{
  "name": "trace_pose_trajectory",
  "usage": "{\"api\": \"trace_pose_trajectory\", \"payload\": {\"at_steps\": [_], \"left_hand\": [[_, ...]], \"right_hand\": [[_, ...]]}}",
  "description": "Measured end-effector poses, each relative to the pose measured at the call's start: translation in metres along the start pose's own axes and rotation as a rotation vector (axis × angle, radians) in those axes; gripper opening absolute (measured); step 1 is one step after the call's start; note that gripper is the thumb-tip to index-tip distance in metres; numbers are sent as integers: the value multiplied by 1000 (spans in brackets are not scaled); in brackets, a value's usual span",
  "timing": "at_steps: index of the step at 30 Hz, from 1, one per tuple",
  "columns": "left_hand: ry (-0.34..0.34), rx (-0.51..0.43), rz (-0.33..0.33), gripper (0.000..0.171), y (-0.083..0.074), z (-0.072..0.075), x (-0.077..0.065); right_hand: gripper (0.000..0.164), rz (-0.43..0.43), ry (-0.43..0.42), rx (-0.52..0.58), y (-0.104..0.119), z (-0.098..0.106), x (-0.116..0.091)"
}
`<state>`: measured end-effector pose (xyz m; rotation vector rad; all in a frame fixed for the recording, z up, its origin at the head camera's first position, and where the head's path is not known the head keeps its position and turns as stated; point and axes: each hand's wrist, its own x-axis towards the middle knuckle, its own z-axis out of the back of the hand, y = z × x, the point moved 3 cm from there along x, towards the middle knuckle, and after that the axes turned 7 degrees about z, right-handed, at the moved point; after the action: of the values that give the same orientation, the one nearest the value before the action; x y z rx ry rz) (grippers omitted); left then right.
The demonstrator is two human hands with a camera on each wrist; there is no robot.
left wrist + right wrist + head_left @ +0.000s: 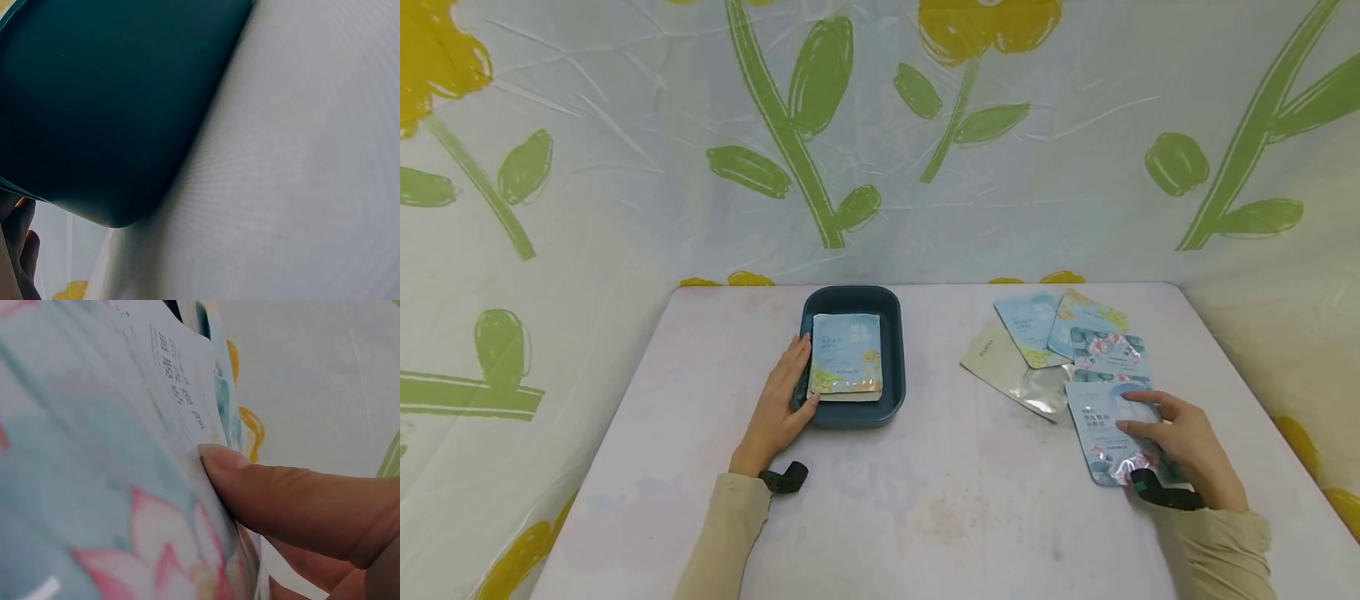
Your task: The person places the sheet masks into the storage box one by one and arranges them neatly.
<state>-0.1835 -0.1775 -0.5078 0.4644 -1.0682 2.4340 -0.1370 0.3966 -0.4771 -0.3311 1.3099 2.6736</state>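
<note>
A dark teal tray (pixel 891 408) stands left of the table's middle, with a small stack of flat sachets (pixel 846 354) inside, the top one light blue with yellow flowers. Along the tray's left side rests my left hand (pixel 778 408), its fingers fairly straight and the thumb at the near corner. The tray's outer wall (pixel 125 112) fills much of the left wrist view. At the right, my right hand (pixel 1187 437) pinches a blue sachet with pink flowers (pixel 1105 425). In the right wrist view, the thumb (pixel 281 494) presses its printed face, with other fingers behind the edge.
Beyond the right hand several sachets overlap: a plain silver-beige one (pixel 1000 367), a light blue one (pixel 1030 325), one with yellow flowers (pixel 1086 321) and a pink-flowered one (pixel 1108 350). A flower-printed sheet (pixel 985 233) hangs behind the white table (pixel 925 500).
</note>
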Motion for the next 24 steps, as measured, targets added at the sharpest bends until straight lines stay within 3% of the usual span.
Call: {"api": "trace_pose_trajectory", "payload": {"at_steps": [8,24], "left_hand": [[3,-4,-4,76,0,1,0],[2,-3,-4,76,-1,0,1]], "right_hand": [[72,30,-18,27,5,1,5],[70,105,-56,68,38,-12,19]]}}
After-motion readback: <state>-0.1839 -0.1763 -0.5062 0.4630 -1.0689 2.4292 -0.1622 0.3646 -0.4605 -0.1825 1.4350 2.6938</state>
